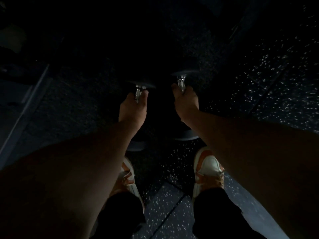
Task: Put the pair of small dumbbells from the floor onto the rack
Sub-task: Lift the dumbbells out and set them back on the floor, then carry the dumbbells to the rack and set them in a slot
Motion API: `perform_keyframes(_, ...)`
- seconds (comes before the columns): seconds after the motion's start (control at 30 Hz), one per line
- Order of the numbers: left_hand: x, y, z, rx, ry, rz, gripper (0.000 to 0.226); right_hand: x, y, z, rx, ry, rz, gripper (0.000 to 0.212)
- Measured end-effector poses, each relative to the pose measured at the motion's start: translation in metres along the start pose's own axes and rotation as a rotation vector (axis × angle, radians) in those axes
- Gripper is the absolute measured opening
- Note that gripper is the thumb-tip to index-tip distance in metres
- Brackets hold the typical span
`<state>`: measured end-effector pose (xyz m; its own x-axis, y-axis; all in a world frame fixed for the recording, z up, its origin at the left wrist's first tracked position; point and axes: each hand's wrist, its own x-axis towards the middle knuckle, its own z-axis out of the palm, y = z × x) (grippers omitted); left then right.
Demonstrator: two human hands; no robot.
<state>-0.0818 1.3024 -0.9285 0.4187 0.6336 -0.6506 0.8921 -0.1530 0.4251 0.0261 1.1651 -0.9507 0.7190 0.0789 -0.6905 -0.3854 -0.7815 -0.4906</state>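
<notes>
The scene is very dark. My left hand (pixel 133 107) is wrapped around the chrome handle of the left dumbbell (pixel 139 91), whose dark far head shows just above my fingers. My right hand (pixel 185 100) is closed on the chrome handle of the right dumbbell (pixel 182 81). Each dumbbell's near head peeks out below my wrists as a dark round shape. Both dumbbells point away from me, side by side, low over the floor. I cannot tell whether they touch the floor. No rack can be made out in the darkness.
Speckled dark rubber floor tiles (pixel 276 83) spread to the right and below. My two orange-and-white shoes (pixel 208 171) stand just behind the dumbbells. A pale slanted edge (pixel 25 104) runs along the left. The upper part of the view is black.
</notes>
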Motion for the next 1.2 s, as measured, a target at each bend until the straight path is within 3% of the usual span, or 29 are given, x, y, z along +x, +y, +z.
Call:
perform_keyframes(0.2,-0.071,0.050,-0.048,-0.100,0.061,-0.057,0.053,-0.084,-0.037,-0.065,0.064,-0.003,0.074,0.069)
perform_keyframes(0.63,-0.339,0.221,-0.186,-0.146,0.078,-0.007,0.048,-0.338,-0.125,-0.316,0.212,-0.041,0.129,0.042)
perform_keyframes(0.8,-0.421,0.267,-0.213,-0.174,0.000,0.069,0.053,-0.409,-0.141,-0.394,0.262,0.039,0.121,0.042)
perform_keyframes(0.9,-0.458,0.289,-0.225,-0.234,-0.074,0.106,0.051,-0.444,-0.144,-0.425,0.308,0.098,0.117,0.028)
perform_keyframes(1.0,-0.484,0.304,-0.234,-0.323,-0.163,0.087,0.069,-0.477,-0.142,-0.454,0.358,0.186,0.105,0.031)
perform_keyframes(1.2,-0.529,0.330,-0.246,-0.331,-0.212,0.118,0.070,-0.534,-0.123,-0.514,0.462,0.347,0.115,0.034)
